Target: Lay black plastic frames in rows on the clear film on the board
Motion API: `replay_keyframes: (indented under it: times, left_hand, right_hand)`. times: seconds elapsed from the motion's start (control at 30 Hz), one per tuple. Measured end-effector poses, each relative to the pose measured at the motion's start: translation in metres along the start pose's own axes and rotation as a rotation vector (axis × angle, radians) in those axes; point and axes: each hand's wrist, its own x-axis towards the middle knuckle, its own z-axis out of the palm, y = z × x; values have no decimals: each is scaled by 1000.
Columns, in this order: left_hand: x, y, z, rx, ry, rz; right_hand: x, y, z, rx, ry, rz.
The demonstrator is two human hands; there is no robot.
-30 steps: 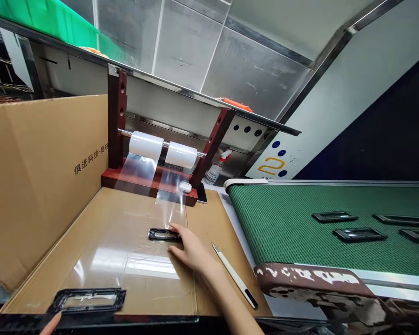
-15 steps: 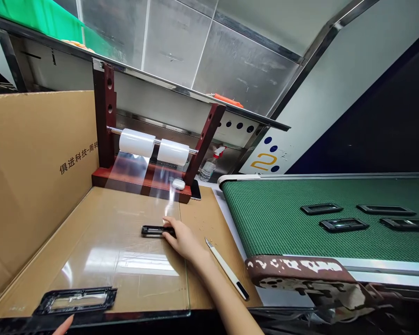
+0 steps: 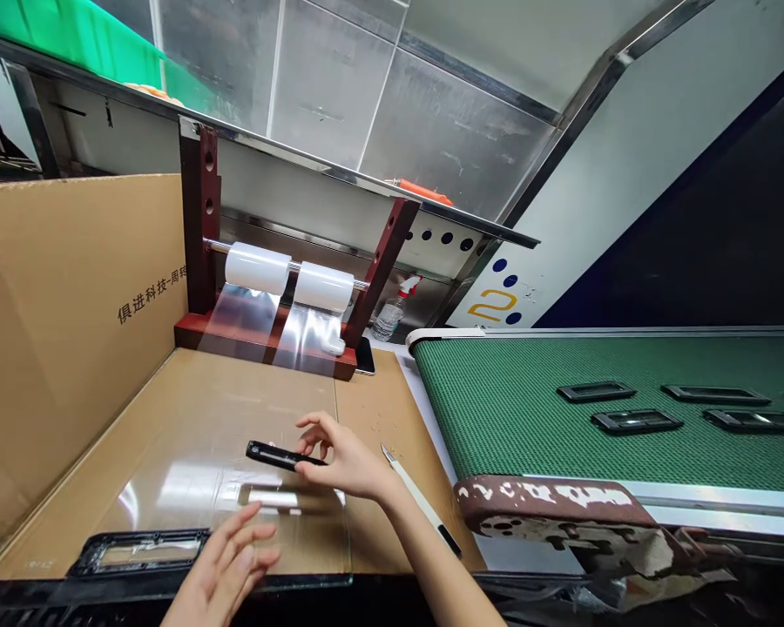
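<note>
My right hand (image 3: 343,457) pinches one end of a black rectangular frame (image 3: 275,455) and holds it tilted just above the glass plate (image 3: 189,475). Clear film runs from the right white roll (image 3: 323,286) down toward that frame. My left hand (image 3: 226,570) hovers low over the near part of the glass, fingers spread, holding nothing. A second black frame (image 3: 140,551) lies flat at the near left edge, just left of my left hand.
A tall cardboard wall (image 3: 65,322) stands at the left. A red-brown film stand (image 3: 199,226) carries two rolls at the back. A white craft knife (image 3: 422,501) lies right of my hand. The green conveyor belt (image 3: 529,409) at right carries several black frames (image 3: 637,421).
My right hand has lifted the far black frame off the glass and drawn it nearer. My left hand has come up into view over the near glass.
</note>
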Motion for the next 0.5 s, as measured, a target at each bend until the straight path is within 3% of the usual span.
replay_keyframes:
  times: [0.17,0.3,0.5]
  left_hand:
    - [23,5,28,38,-24,168]
    - [29,16,27,102,-96,178]
    - [27,25,33,76,-18,255]
  right_hand:
    - [-16,-20,-5,208,-40,-6]
    - [-21,-29,-10,256,-42,1]
    - [-23,-36,-10,157,-46,-12]
